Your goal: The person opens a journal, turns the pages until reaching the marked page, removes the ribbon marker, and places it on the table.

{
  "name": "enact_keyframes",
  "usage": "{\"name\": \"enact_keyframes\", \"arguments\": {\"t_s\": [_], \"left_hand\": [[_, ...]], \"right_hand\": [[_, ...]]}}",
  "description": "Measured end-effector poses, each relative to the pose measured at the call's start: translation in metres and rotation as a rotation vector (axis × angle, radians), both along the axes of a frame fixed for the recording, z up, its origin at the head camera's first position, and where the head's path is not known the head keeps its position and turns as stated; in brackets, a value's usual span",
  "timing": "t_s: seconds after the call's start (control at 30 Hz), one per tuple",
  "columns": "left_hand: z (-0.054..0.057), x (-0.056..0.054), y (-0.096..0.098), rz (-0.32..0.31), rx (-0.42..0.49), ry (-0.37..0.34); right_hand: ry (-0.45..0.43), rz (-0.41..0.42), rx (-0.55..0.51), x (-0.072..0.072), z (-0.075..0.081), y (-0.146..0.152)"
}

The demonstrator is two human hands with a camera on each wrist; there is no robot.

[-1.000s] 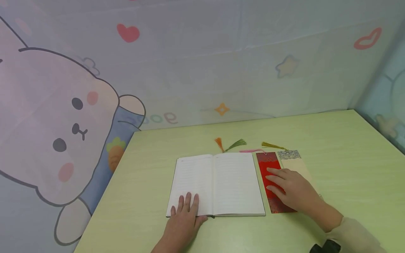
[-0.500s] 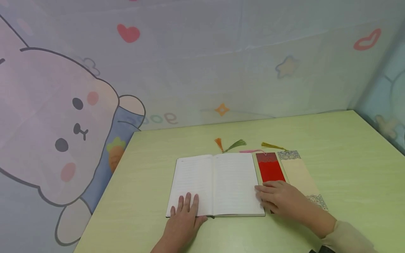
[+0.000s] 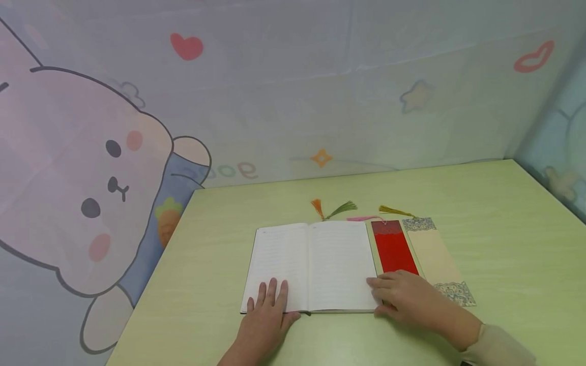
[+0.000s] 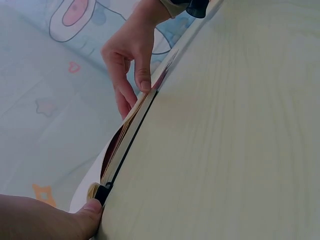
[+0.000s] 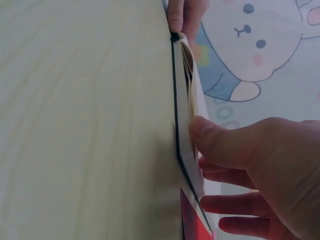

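Observation:
An open notebook (image 3: 341, 264) with lined pages lies on the table. My left hand (image 3: 265, 317) rests flat on its left page, fingers straight. In the left wrist view the left thumb (image 4: 90, 212) lies by the spine at the lower edge. My right hand (image 3: 407, 300) is at the notebook's lower right corner. In the right wrist view its thumb (image 5: 210, 137) touches the page edges, and its loosely extended fingers reach the side edge. Under this hand, partly hidden, lies a red bookmark (image 3: 396, 251). A cream bookmark (image 3: 435, 254) lies beside it.
An orange tassel (image 3: 317, 207) and a green tassel (image 3: 343, 208) stick out above the notebook's spine. Pink (image 3: 361, 219) and yellow tassels (image 3: 396, 211) trail from the two bookmarks. A printed cloth (image 3: 293, 91) hangs behind the pale green table (image 3: 220, 234).
My right hand has moved from the middle of the red bookmark down and left to the notebook's corner, uncovering the cream bookmark's lower end. My left hand stays put.

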State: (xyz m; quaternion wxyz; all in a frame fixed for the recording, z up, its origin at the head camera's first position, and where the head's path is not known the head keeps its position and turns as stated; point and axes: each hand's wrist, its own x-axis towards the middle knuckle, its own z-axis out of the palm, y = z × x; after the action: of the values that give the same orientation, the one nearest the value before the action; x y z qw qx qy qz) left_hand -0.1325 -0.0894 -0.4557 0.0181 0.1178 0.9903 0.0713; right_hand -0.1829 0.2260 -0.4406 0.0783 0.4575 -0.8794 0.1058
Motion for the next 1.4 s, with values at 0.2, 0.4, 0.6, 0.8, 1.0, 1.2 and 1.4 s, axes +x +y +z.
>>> {"name": "enact_keyframes", "arguments": {"t_s": [0.2, 0.4, 0.6, 0.8, 1.0, 1.2, 1.4], "left_hand": [[0.002, 0.0, 0.001, 0.002, -0.008, 0.005], [0.003, 0.0, 0.002, 0.01, -0.007, 0.0], [0.001, 0.0, 0.001, 0.012, 0.003, -0.012], [0.003, -0.001, 0.001, 0.007, -0.011, 0.004], [0.005, -0.001, 0.002, 0.025, -0.011, -0.002], [0.005, 0.0, 0.005, 0.046, -0.017, 0.004], [0.006, 0.0, 0.008, 0.051, -0.028, 0.062]], "right_hand": [[0.039, 0.01, -0.008, 0.002, 0.0, 0.001], [0.094, 0.016, -0.043, 0.005, -0.001, -0.003], [0.214, 0.046, -0.093, 0.006, -0.005, -0.006], [0.227, 0.049, -0.039, 0.006, -0.005, -0.007], [0.273, 0.058, -0.05, 0.007, -0.005, -0.008], [0.257, 0.054, -0.09, 0.01, -0.002, -0.008], [0.278, 0.07, -0.173, 0.009, -0.002, -0.008]]}}
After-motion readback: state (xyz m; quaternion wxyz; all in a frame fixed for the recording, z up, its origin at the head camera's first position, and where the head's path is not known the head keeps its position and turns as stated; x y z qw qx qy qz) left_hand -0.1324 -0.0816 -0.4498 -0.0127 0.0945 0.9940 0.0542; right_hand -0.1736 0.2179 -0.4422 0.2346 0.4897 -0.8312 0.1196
